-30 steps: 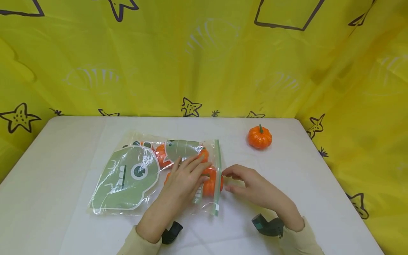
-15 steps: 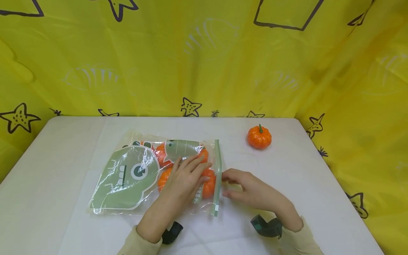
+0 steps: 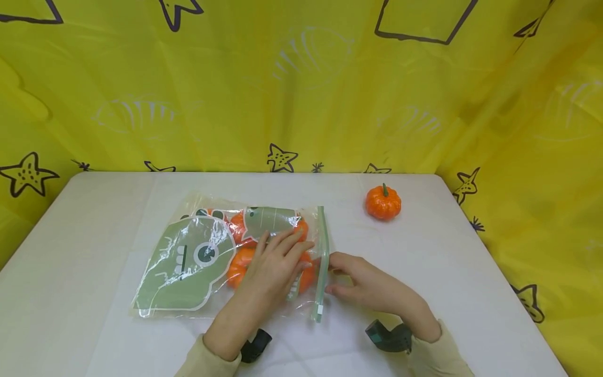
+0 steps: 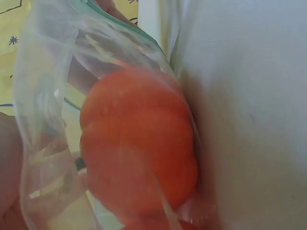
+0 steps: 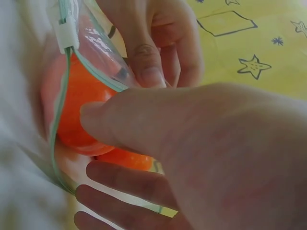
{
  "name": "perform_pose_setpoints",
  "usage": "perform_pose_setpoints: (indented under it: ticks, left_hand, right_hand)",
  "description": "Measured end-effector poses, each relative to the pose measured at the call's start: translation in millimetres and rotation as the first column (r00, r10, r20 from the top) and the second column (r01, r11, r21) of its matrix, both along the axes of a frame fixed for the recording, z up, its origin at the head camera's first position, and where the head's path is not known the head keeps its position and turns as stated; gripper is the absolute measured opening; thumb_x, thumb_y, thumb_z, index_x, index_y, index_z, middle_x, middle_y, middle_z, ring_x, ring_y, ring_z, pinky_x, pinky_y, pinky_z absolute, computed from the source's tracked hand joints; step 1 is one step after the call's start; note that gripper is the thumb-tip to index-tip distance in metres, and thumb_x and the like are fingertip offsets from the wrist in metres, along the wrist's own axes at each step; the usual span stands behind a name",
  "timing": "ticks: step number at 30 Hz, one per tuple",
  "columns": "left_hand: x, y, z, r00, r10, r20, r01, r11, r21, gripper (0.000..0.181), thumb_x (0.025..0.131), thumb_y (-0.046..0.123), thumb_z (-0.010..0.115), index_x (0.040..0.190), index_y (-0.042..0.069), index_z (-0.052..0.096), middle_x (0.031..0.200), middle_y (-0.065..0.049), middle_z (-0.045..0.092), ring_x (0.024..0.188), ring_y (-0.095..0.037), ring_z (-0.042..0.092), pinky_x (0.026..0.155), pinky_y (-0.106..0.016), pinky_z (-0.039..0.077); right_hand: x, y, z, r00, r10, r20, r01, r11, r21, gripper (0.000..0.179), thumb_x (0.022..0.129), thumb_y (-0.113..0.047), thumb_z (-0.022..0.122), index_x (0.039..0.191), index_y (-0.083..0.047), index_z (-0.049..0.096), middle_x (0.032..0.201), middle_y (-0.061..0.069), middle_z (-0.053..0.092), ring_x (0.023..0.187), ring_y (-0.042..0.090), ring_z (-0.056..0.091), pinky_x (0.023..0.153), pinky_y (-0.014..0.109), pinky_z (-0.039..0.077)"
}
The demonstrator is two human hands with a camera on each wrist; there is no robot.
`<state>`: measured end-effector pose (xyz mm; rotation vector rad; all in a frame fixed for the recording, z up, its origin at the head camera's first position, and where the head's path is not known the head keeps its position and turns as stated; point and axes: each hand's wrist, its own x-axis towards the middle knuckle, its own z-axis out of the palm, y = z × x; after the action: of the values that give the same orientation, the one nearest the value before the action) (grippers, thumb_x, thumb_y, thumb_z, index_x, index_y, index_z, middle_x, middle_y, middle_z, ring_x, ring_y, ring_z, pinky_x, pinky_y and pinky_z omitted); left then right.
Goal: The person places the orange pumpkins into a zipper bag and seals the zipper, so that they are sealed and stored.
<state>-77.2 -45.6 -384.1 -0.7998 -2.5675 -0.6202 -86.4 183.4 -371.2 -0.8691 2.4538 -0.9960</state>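
While hands [image 3: 275, 262] flank its mouth [image 3: 323, 272], gaping bag [image 3: 183, 283], orange pumpkins [image 3: 239, 266] inside

Bag [image 3: 176, 288] lies on table [image 3: 494, 314], its mouth facing right. Several pumpkins [image 3: 238, 268] inside, mostly toward the mouth end. Left hand [image 3: 275, 264] on top of bag, over the pumpkins. Right hand [image 3: 360, 277] at the mouth, right of left hand. Lone pumpkin [image 3: 383, 203] on table outside, right of bag, behind right hand. Curtain [image 3: 226, 94] behind table and along right side.

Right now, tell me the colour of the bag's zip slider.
The slider is white, shown best in the right wrist view.
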Motion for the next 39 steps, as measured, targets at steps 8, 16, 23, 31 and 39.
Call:
perform_pose_setpoints:
  ticks: [8,16,23,31,39]
  left_hand:
    - [0.8,0.2,0.3,1.0,0.002,-0.02,-0.002,1.0,0.002,0.038,0.089,0.015,0.074,0.125,0.015,0.063,0.136,-0.009,0.062,0.13,-0.031,0.054,0.108,-0.066,0.037]
    - [0.7,0.9,0.4,0.999,-0.003,-0.043,0.003,1.0,0.004,0.039,0.088,0.015,0.075,0.125,0.016,0.062,0.135,-0.009,0.063,0.129,-0.03,0.055,0.107,-0.065,0.038]
    - [0.7,0.5,1.1,0.999,-0.004,-0.038,0.004,1.0,0.011,0.04,0.088,0.015,0.074,0.126,0.016,0.062,0.135,-0.008,0.063,0.129,-0.031,0.055,0.107,-0.066,0.039]
    - [-0.2,0.4,-0.5,0.999,-0.02,-0.027,0.021,0.999,0.045,0.036,0.091,0.019,0.071,0.125,0.015,0.061,0.134,-0.011,0.064,0.127,-0.032,0.057,0.106,-0.067,0.039]
    - [0.4,-0.8,1.6,1.0,-0.006,-0.001,0.006,1.0,0.018,0.036,0.092,0.022,0.07,0.126,0.017,0.062,0.135,-0.009,0.063,0.129,-0.031,0.055,0.108,-0.066,0.038]
  right_hand:
    - [0.5,-4.6,-2.9,1.0,0.018,-0.025,-0.017,0.999,0.04,0.045,0.093,-0.011,0.067,0.136,-0.014,0.055,0.132,-0.002,0.063,0.116,0.015,0.06,0.105,0.042,0.05]
    - [0.5,-4.6,-6.0,0.995,0.027,-0.095,-0.022,0.998,0.056,0.047,0.091,-0.008,0.067,0.136,-0.015,0.057,0.129,-0.001,0.062,0.111,0.014,0.057,0.103,0.04,0.05]
    - [1.8,-6.1,-8.8,0.974,0.064,-0.217,-0.047,0.996,0.081,0.047,0.089,-0.001,0.064,0.134,-0.012,0.059,0.13,0.005,0.06,0.112,0.019,0.059,0.101,0.042,0.051]
    - [-4.2,7.3,-7.2,0.981,-0.035,-0.189,0.05,0.996,0.074,0.042,0.091,-0.007,0.065,0.132,-0.011,0.059,0.13,0.003,0.06,0.114,0.018,0.058,0.101,0.042,0.052]
    - [-17.8,23.3,3.8,0.965,-0.182,-0.19,0.198,0.978,0.069,0.039,0.093,-0.01,0.067,0.131,-0.011,0.06,0.131,0.005,0.061,0.115,0.026,0.06,0.097,0.049,0.053]
